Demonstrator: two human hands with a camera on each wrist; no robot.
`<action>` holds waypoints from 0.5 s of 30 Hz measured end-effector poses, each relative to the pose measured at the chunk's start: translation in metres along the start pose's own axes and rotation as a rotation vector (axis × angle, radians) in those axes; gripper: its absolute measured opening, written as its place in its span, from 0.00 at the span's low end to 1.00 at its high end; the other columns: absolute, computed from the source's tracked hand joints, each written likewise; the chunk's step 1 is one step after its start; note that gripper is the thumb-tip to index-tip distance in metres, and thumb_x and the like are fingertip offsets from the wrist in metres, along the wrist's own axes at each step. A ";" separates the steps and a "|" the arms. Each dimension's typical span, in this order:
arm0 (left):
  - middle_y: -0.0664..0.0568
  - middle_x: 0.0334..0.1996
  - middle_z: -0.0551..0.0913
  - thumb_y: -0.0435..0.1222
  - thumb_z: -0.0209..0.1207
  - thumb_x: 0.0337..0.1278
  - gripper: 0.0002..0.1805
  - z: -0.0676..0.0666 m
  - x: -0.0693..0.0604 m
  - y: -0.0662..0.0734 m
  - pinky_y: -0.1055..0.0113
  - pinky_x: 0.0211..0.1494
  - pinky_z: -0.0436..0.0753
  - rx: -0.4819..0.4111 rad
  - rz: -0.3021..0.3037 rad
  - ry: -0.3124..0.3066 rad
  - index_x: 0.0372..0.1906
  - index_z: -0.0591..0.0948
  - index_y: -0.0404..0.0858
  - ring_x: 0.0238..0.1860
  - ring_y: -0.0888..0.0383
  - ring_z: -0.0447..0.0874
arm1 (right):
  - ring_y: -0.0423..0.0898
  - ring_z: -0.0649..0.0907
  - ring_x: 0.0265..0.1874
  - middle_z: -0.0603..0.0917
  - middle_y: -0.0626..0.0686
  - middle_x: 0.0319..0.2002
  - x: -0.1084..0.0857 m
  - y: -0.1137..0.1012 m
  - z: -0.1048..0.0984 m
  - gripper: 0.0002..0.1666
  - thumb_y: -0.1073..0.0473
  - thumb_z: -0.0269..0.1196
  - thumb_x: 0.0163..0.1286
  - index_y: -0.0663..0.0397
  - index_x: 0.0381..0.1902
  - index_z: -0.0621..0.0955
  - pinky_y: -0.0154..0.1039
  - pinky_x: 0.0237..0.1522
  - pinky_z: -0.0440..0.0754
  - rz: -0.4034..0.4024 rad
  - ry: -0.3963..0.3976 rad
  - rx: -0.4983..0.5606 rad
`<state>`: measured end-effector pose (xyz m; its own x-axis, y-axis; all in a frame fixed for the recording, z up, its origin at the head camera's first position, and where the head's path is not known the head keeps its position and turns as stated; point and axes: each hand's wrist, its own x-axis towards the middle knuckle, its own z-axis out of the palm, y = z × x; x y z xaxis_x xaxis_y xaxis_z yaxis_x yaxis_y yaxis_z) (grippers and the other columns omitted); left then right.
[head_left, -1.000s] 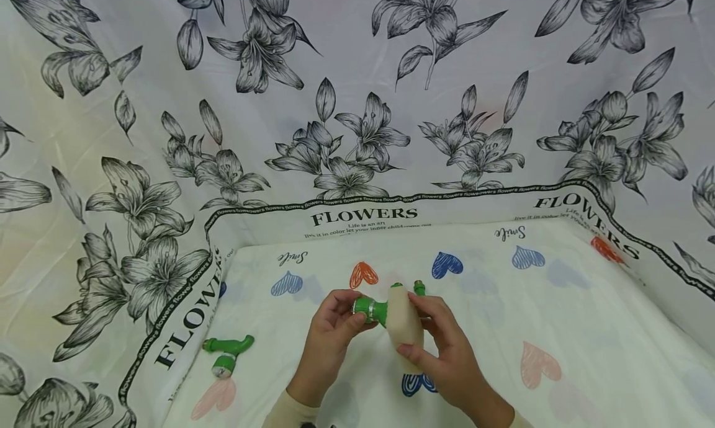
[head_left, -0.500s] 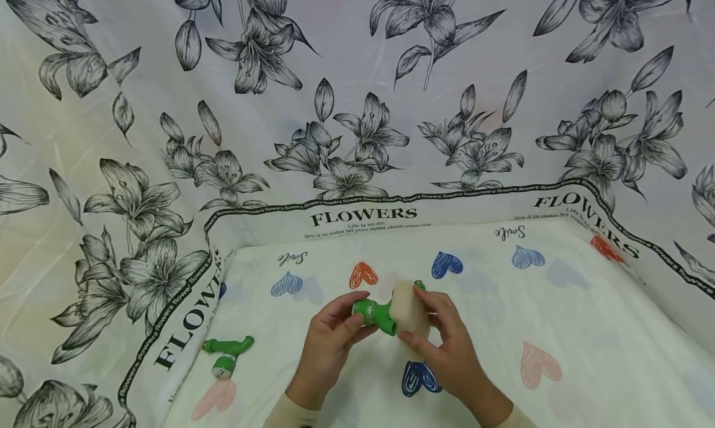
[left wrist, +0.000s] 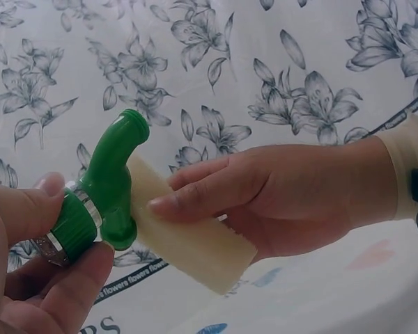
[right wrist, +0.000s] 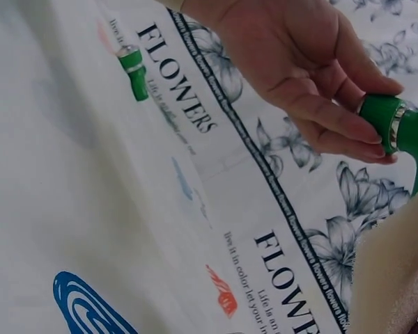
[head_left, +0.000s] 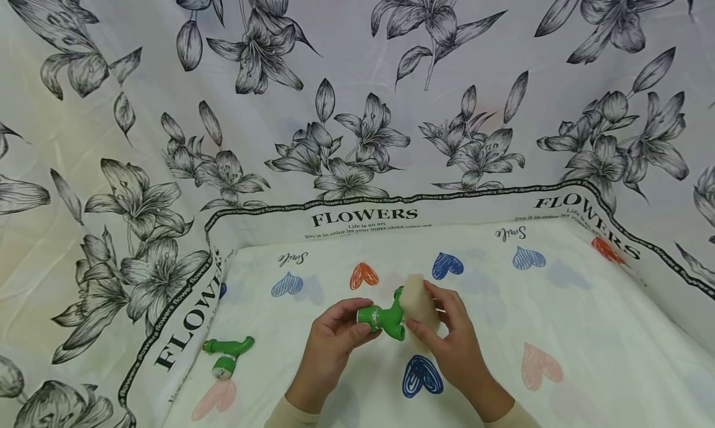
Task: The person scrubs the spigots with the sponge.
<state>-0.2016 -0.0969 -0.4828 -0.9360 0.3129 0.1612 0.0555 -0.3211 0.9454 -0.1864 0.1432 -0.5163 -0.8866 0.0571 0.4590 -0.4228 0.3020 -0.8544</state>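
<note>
My left hand (head_left: 334,330) grips a green tap (head_left: 391,320) by its ribbed round knob, thumb on one side and fingers on the other. A silver band circles the tap near the knob, plain in the left wrist view. My right hand (head_left: 455,338) holds a cream-coloured sponge (head_left: 419,307) between thumb and fingers. The sponge's near face lies against the tap body, or very close to it, in the left wrist view. Both things are held up above the cloth. In the right wrist view the sponge (right wrist: 386,278) shows only partly, at the lower right corner.
A second green tap (head_left: 228,353) lies on the white heart-printed cloth (head_left: 486,378) at the left. Behind and at the sides hangs a flower-printed curtain (head_left: 357,62), with a black-lettered border (head_left: 475,195) along its lower part.
The sponge has shifted right and slightly up, baring more of the held tap, whose spout has turned into view. A green piece seen behind the sponge earlier is now hidden.
</note>
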 end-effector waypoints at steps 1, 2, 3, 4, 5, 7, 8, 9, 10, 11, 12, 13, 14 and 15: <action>0.36 0.59 0.83 0.25 0.67 0.73 0.24 0.000 0.000 0.000 0.46 0.61 0.86 0.004 -0.001 -0.003 0.67 0.76 0.20 0.55 0.49 0.90 | 0.47 0.79 0.62 0.77 0.47 0.65 0.000 0.000 0.000 0.42 0.63 0.77 0.72 0.44 0.80 0.74 0.37 0.63 0.83 -0.003 0.005 0.000; 0.36 0.60 0.83 0.25 0.67 0.73 0.24 -0.001 0.000 0.000 0.46 0.61 0.86 0.008 -0.002 -0.006 0.67 0.76 0.20 0.55 0.49 0.90 | 0.47 0.79 0.62 0.77 0.47 0.64 0.000 0.000 0.000 0.42 0.64 0.77 0.71 0.45 0.80 0.74 0.36 0.63 0.82 -0.006 0.010 0.000; 0.36 0.60 0.82 0.25 0.67 0.73 0.24 -0.001 0.000 -0.001 0.46 0.61 0.86 0.015 -0.002 -0.012 0.67 0.76 0.20 0.55 0.49 0.89 | 0.47 0.79 0.62 0.77 0.47 0.64 0.000 0.000 0.000 0.42 0.64 0.77 0.71 0.45 0.79 0.74 0.35 0.63 0.82 -0.008 0.015 0.003; 0.36 0.60 0.82 0.25 0.67 0.73 0.24 -0.001 0.000 -0.001 0.46 0.61 0.86 0.019 -0.003 -0.016 0.68 0.76 0.20 0.56 0.48 0.89 | 0.48 0.79 0.62 0.77 0.48 0.64 0.000 -0.001 0.000 0.42 0.64 0.77 0.71 0.46 0.79 0.74 0.35 0.62 0.82 -0.008 0.019 0.008; 0.36 0.60 0.82 0.25 0.67 0.73 0.24 -0.001 0.000 -0.002 0.46 0.61 0.86 0.023 -0.003 -0.017 0.68 0.76 0.21 0.56 0.48 0.89 | 0.49 0.79 0.62 0.77 0.48 0.64 -0.001 -0.001 0.000 0.42 0.64 0.77 0.71 0.46 0.79 0.74 0.35 0.62 0.82 -0.004 0.020 0.015; 0.35 0.60 0.82 0.25 0.67 0.73 0.24 -0.002 0.000 -0.003 0.46 0.61 0.86 0.029 -0.002 -0.018 0.68 0.76 0.21 0.56 0.48 0.89 | 0.50 0.79 0.61 0.77 0.48 0.64 -0.002 -0.002 0.001 0.42 0.64 0.76 0.72 0.46 0.79 0.74 0.35 0.62 0.83 0.006 0.015 0.029; 0.35 0.60 0.82 0.25 0.67 0.73 0.23 -0.002 0.000 -0.003 0.46 0.61 0.86 0.030 -0.001 -0.014 0.67 0.77 0.22 0.56 0.48 0.89 | 0.50 0.79 0.61 0.77 0.48 0.64 -0.003 -0.002 0.001 0.41 0.63 0.76 0.73 0.46 0.80 0.73 0.36 0.62 0.83 0.010 0.009 0.034; 0.35 0.60 0.82 0.25 0.67 0.73 0.23 -0.002 0.001 -0.004 0.46 0.61 0.86 0.031 0.000 -0.009 0.67 0.78 0.23 0.56 0.48 0.89 | 0.50 0.79 0.61 0.77 0.48 0.65 -0.003 -0.003 0.002 0.41 0.63 0.76 0.73 0.46 0.80 0.73 0.37 0.62 0.83 0.016 0.004 0.038; 0.34 0.60 0.82 0.25 0.67 0.72 0.23 -0.002 0.001 -0.004 0.46 0.61 0.86 0.030 0.002 -0.003 0.67 0.78 0.23 0.56 0.48 0.89 | 0.50 0.79 0.61 0.77 0.48 0.65 -0.004 -0.003 0.003 0.41 0.62 0.76 0.73 0.46 0.80 0.73 0.38 0.62 0.84 0.019 -0.002 0.042; 0.34 0.60 0.82 0.25 0.67 0.72 0.23 -0.002 0.001 -0.004 0.46 0.61 0.86 0.030 0.004 0.002 0.67 0.78 0.23 0.56 0.48 0.89 | 0.50 0.79 0.61 0.77 0.47 0.64 -0.005 -0.004 0.004 0.41 0.62 0.75 0.74 0.45 0.80 0.73 0.38 0.62 0.84 0.022 -0.005 0.044; 0.34 0.60 0.82 0.25 0.68 0.72 0.23 -0.002 0.001 -0.005 0.46 0.61 0.86 0.031 0.005 0.007 0.67 0.78 0.23 0.56 0.48 0.89 | 0.49 0.80 0.61 0.77 0.47 0.64 -0.006 -0.005 0.005 0.41 0.62 0.76 0.73 0.45 0.80 0.73 0.39 0.62 0.84 0.021 -0.007 0.046; 0.34 0.60 0.83 0.25 0.68 0.72 0.23 -0.002 0.001 -0.005 0.46 0.61 0.86 0.030 0.006 0.013 0.67 0.78 0.24 0.56 0.47 0.89 | 0.49 0.80 0.61 0.77 0.47 0.64 -0.007 -0.006 0.006 0.41 0.62 0.75 0.74 0.45 0.80 0.73 0.40 0.61 0.85 0.020 -0.009 0.049; 0.34 0.60 0.83 0.25 0.68 0.72 0.23 -0.002 0.001 -0.005 0.46 0.61 0.86 0.028 0.007 0.019 0.67 0.78 0.23 0.56 0.47 0.89 | 0.49 0.79 0.61 0.77 0.47 0.64 -0.008 -0.007 0.006 0.41 0.62 0.75 0.74 0.45 0.80 0.73 0.40 0.61 0.85 0.019 -0.012 0.053; 0.34 0.60 0.83 0.25 0.68 0.72 0.23 -0.002 0.001 -0.005 0.46 0.61 0.86 0.027 0.008 0.025 0.66 0.78 0.23 0.56 0.47 0.89 | 0.49 0.79 0.61 0.77 0.47 0.64 -0.009 -0.008 0.007 0.41 0.63 0.75 0.73 0.45 0.80 0.73 0.40 0.61 0.85 0.018 -0.015 0.059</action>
<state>-0.2040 -0.0969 -0.4885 -0.9441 0.2876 0.1614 0.0715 -0.2994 0.9515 -0.1766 0.1335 -0.5149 -0.8968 0.0478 0.4399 -0.4165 0.2446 -0.8756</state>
